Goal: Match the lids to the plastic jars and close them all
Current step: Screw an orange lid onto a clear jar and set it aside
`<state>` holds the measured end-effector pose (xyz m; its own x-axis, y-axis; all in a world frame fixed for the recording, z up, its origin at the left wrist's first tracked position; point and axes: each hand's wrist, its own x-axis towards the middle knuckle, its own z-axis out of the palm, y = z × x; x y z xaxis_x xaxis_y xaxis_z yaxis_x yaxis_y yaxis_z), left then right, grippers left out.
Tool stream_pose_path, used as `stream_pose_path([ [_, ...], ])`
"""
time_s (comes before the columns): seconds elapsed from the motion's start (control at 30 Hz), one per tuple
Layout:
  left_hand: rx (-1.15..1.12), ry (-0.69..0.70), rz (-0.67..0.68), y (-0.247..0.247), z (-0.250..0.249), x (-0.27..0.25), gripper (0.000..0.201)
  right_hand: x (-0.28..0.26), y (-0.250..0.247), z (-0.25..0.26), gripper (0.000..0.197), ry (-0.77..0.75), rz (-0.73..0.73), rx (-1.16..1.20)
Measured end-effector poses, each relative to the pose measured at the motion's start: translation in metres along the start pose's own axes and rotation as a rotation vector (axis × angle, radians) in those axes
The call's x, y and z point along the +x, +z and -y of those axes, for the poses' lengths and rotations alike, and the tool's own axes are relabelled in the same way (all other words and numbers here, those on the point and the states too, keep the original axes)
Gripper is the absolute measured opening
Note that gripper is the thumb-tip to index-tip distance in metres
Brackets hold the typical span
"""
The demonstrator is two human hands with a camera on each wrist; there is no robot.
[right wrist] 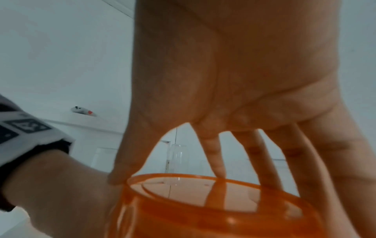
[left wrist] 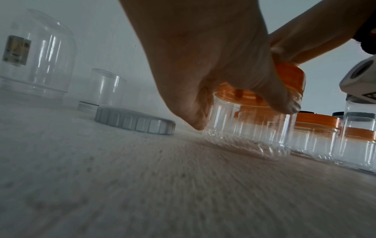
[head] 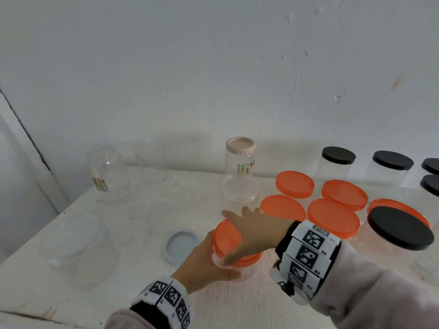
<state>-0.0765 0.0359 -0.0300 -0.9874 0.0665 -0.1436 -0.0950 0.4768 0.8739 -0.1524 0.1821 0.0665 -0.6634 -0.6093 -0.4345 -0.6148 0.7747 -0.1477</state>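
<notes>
A small clear plastic jar point(head: 240, 271) stands on the white table point(head: 133, 288) near the front middle. My left hand point(head: 202, 262) grips its wall from the left, thumb and fingers curled round it; the left wrist view shows the jar point(left wrist: 248, 128) under that hand point(left wrist: 213, 64). An orange lid point(head: 226, 238) sits tilted on the jar's mouth. My right hand point(head: 256, 230) comes from the right and covers the lid. In the right wrist view its spread fingers point(right wrist: 215, 157) and thumb hold the rim of the lid point(right wrist: 203, 201).
A blue-grey lid point(head: 182, 245) lies just left of the jar. Behind stand an open clear jar point(head: 240, 193) and a pink-lidded jar point(head: 240, 157). Several orange-lidded jars point(head: 294, 184) and black-lidded jars point(head: 401, 229) crowd the right. Clear lidless jars point(head: 108, 174) stand at the left.
</notes>
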Motion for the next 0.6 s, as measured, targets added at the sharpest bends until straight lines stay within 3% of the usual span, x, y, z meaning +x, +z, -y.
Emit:
stream_pose_path([
  [0.13, -0.002, -0.014, -0.01, 0.0, 0.002, 0.001, 0.112, -0.003, -0.008, -0.001, 0.105, -0.105, 0.067, -0.026],
  [0.43, 0.043, -0.026, -0.032, -0.001, 0.002, 0.001, 0.113, -0.003, 0.015, -0.002, 0.096, -0.113, -0.135, -0.055],
  [0.6, 0.218, -0.056, -0.005, -0.004, -0.017, -0.002, 0.106, -0.006, 0.03, -0.005, 0.091, -0.109, -0.214, -0.029],
])
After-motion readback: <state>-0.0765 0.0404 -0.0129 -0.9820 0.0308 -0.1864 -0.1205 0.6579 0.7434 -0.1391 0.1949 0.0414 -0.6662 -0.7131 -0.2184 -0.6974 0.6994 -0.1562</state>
